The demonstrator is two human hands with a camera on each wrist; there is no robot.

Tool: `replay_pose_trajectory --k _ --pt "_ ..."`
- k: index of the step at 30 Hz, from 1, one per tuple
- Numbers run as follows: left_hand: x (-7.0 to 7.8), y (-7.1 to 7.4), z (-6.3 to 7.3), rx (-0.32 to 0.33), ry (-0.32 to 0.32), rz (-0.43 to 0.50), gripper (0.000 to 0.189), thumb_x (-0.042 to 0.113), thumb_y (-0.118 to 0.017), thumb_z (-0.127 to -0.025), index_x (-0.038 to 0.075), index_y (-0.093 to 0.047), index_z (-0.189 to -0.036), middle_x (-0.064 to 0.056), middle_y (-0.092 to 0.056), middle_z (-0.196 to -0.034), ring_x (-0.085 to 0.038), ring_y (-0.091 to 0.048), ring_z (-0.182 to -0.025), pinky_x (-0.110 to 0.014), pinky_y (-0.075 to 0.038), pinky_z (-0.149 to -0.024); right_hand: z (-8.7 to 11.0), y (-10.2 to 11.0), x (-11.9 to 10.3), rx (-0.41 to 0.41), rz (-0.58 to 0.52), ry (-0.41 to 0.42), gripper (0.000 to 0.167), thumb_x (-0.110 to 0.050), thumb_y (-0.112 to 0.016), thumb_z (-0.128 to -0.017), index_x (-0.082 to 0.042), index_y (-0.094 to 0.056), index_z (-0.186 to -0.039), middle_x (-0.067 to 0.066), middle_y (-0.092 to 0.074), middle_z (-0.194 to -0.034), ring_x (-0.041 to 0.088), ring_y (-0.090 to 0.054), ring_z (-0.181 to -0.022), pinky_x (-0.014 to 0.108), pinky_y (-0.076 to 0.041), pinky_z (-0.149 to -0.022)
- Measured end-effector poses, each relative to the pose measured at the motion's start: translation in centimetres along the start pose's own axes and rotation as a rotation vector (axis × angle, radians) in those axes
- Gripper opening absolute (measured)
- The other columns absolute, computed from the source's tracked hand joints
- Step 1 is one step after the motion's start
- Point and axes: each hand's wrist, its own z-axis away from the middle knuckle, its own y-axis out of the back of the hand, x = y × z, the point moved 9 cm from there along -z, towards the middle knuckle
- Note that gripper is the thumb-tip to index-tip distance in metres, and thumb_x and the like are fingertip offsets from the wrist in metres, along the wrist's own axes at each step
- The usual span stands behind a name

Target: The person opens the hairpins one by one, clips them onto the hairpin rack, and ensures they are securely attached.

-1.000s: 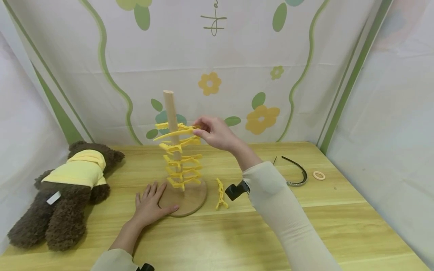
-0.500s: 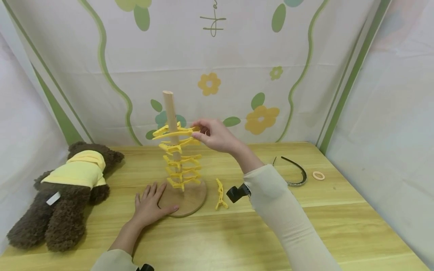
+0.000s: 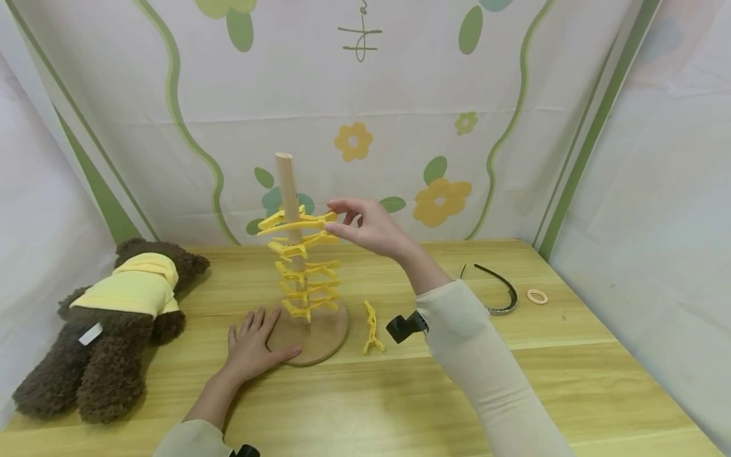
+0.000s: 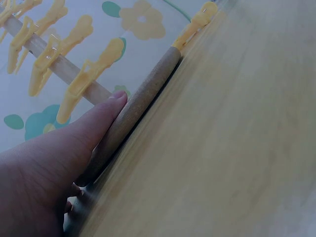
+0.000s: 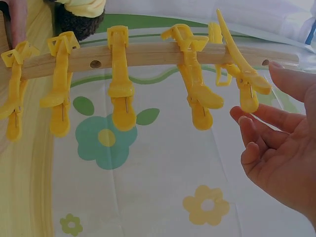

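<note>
A wooden post (image 3: 288, 184) rises from a round wooden base (image 3: 320, 336). Several yellow alligator hair clips are clamped along it, one above another. My right hand (image 3: 368, 225) is beside the tail of the topmost hair clip (image 3: 297, 225), thumb and fingers spread apart around its end. In the right wrist view, a gap shows between the thumb and that clip (image 5: 242, 74). My left hand (image 3: 254, 346) rests on the base's left edge, fingers straight, thumb (image 4: 116, 98) lying over the rim. A loose yellow hair clip (image 3: 372, 327) lies right of the base.
At the left of the wooden table (image 3: 400, 406) lies a brown teddy bear (image 3: 114, 330) in a yellow top. A black headband (image 3: 502, 298) and a pale ring (image 3: 537, 296) lie to the right. Behind hangs a flower-printed curtain (image 3: 400, 146).
The topmost hair clip's jaws have closed onto the post. My right thumb and fingers have spread and drawn slightly right from its tail. The left hand stays on the base.
</note>
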Motion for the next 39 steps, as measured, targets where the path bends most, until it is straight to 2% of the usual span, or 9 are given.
replay_pose_trajectory --k 6,9,12,17,28,35,39 --pt "0.0 0.1 0.1 -0.002 0.0 0.005 0.093 0.064 -0.055 -0.068 0.008 -0.027 -0.136 -0.027 -0.018 -0.135 -0.044 -0.008 -0.122 -0.065 0.003 -0.086 1.5 1.0 0.4 0.041 -0.021 0.018 0.039 -0.02 -0.06 -0.082 -0.003 -0.052 -0.117 0.005 -0.056 -0.106 0.013 -0.05 -0.077 0.028 -0.04 -0.064" --pt "0.1 0.1 0.1 -0.002 -0.002 0.008 0.093 0.064 -0.055 -0.068 0.008 -0.027 -0.136 -0.027 -0.018 -0.135 -0.045 -0.008 -0.122 -0.065 0.003 -0.086 2.8 1.3 1.1 0.052 -0.01 0.03 0.038 -0.016 -0.06 -0.082 -0.001 -0.052 -0.116 0.007 -0.056 -0.105 0.014 -0.051 -0.077 0.029 -0.041 -0.061" --pt "0.1 0.1 0.0 -0.001 -0.003 0.001 0.093 0.064 -0.056 -0.068 0.008 -0.027 -0.136 -0.027 -0.018 -0.135 -0.045 -0.008 -0.122 -0.065 0.002 -0.086 4.2 1.2 2.4 0.059 -0.008 0.015 0.038 -0.015 -0.061 -0.081 0.001 -0.052 -0.115 0.008 -0.056 -0.105 0.015 -0.051 -0.078 0.03 -0.041 -0.06" --pt "0.1 0.0 0.0 0.008 -0.007 -0.003 0.092 0.063 -0.056 -0.067 0.009 -0.028 -0.136 -0.027 -0.019 -0.135 -0.045 -0.009 -0.122 -0.065 0.001 -0.086 6.8 0.8 5.5 0.096 -0.027 -0.067 0.039 -0.017 -0.062 -0.08 -0.002 -0.053 -0.115 0.005 -0.056 -0.106 0.014 -0.05 -0.08 0.031 -0.041 -0.062" --pt "0.0 0.0 -0.1 0.009 -0.003 0.001 0.092 0.064 -0.056 -0.068 0.009 -0.028 -0.136 -0.027 -0.019 -0.135 -0.044 -0.008 -0.122 -0.065 0.002 -0.086 11.8 -1.8 11.0 0.102 -0.111 -0.25 0.041 -0.023 -0.062 -0.081 -0.004 -0.052 -0.116 0.003 -0.056 -0.106 0.016 -0.05 -0.081 0.033 -0.04 -0.066" --pt "0.3 0.1 -0.1 0.013 -0.01 0.003 0.091 0.063 -0.056 -0.068 0.008 -0.029 -0.136 -0.027 -0.019 -0.135 -0.044 -0.009 -0.122 -0.065 0.001 -0.086 13.6 -3.5 12.8 0.092 -0.104 -0.29 0.037 -0.019 -0.062 -0.081 -0.003 -0.054 -0.113 0.005 -0.057 -0.103 0.016 -0.05 -0.079 0.031 -0.04 -0.064" --pt "0.1 0.0 0.0 0.008 -0.005 0.008 0.092 0.063 -0.056 -0.068 0.009 -0.028 -0.136 -0.027 -0.018 -0.135 -0.044 -0.009 -0.122 -0.065 0.002 -0.086 14.3 -5.1 13.9 0.07 -0.141 -0.298 0.039 -0.021 -0.062 -0.08 0.0 -0.054 -0.112 0.01 -0.057 -0.101 0.017 -0.05 -0.078 0.029 -0.04 -0.065"
